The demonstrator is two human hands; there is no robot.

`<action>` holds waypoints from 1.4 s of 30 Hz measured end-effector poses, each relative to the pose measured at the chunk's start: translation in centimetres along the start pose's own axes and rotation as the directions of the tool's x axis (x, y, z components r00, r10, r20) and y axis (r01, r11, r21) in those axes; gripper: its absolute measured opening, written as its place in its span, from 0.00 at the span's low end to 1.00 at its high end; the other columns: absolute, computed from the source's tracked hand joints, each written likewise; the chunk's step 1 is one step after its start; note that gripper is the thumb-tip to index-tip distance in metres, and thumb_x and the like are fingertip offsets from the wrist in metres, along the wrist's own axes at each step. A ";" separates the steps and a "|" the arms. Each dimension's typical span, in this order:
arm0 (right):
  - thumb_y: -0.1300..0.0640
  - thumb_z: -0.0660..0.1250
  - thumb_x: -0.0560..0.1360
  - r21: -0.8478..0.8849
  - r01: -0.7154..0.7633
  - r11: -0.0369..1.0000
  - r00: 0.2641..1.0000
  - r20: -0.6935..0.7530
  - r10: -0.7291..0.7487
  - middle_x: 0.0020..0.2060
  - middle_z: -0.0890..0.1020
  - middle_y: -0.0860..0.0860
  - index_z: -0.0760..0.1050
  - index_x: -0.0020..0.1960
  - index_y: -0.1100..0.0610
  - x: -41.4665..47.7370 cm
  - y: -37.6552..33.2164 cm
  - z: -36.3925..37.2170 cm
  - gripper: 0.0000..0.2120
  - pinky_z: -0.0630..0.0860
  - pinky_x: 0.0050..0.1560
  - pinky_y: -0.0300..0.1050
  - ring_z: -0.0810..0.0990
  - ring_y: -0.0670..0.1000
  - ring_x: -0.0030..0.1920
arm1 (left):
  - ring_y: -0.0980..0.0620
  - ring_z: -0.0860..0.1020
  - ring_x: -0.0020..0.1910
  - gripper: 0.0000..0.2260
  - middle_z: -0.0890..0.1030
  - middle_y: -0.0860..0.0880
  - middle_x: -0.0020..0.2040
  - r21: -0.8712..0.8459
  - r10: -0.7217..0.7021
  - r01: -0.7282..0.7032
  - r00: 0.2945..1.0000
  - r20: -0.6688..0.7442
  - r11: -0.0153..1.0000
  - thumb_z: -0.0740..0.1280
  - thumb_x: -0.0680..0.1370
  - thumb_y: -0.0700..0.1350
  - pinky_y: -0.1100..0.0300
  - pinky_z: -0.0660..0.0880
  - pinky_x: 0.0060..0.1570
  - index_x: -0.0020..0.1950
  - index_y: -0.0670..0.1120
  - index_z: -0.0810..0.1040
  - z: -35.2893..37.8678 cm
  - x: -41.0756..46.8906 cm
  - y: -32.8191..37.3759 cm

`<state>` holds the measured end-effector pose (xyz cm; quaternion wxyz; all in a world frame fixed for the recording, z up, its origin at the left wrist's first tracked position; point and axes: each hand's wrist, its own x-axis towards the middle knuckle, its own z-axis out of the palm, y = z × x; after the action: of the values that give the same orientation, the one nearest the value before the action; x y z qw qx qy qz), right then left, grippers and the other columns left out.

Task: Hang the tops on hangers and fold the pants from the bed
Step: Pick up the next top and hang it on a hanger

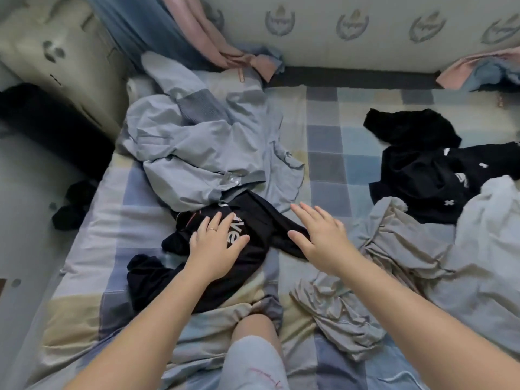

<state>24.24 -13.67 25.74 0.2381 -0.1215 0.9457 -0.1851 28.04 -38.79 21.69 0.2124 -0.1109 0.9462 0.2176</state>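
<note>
A crumpled black top with white lettering (254,220) lies in the middle of the checked bed sheet (326,164). My left hand (215,246) rests flat on it with fingers spread, beside the lettering. My right hand (320,235) hovers open over the black top's right end, fingers straight. A light blue-grey shirt (197,147) lies heaped just beyond, its hem overlapping the black top. At the right lie another black garment with white marks (422,175) and grey-beige clothes (399,249).
A patterned wall (365,38) runs along the bed's far side. Pink and blue fabric (197,32) hangs at the back left. The bed's left edge drops to a floor with dark items (76,204). My knee (253,342) presses on the sheet in front.
</note>
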 end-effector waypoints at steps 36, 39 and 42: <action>0.63 0.65 0.76 -0.075 0.215 0.974 0.976 0.043 -0.212 0.49 0.84 0.50 0.82 0.53 0.56 14.8 -7.0 8.4 0.09 0.68 0.54 0.49 0.80 0.57 0.55 | 0.46 0.84 0.48 0.06 0.86 0.43 0.46 -0.863 -0.181 0.322 0.945 0.271 0.389 0.69 0.80 0.43 0.56 0.83 0.45 0.49 0.40 0.83 2.2 4.9 -7.4; 0.65 0.63 0.75 0.021 0.097 0.995 0.995 0.026 -0.097 0.36 0.80 0.56 0.76 0.45 0.62 10.8 -6.0 7.3 0.03 0.67 0.40 0.51 0.76 0.62 0.41 | 0.52 0.84 0.48 0.06 0.85 0.47 0.49 -0.835 -0.241 0.448 0.891 0.385 0.319 0.69 0.80 0.48 0.62 0.79 0.43 0.51 0.46 0.81 2.3 3.5 -6.4; 0.65 0.64 0.74 0.110 0.049 0.993 0.999 -0.013 -0.048 0.33 0.75 0.54 0.72 0.43 0.61 7.0 -5.2 5.8 0.02 0.67 0.38 0.52 0.72 0.60 0.38 | 0.49 0.80 0.56 0.16 0.79 0.50 0.58 -0.823 -0.298 0.541 0.825 0.480 0.174 0.68 0.79 0.58 0.54 0.77 0.52 0.60 0.49 0.74 2.4 4.1 -5.0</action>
<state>21.86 -22.28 20.24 0.2350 -0.1303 0.9320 -0.2434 26.76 -42.59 16.07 0.2563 -0.4461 0.5391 0.6669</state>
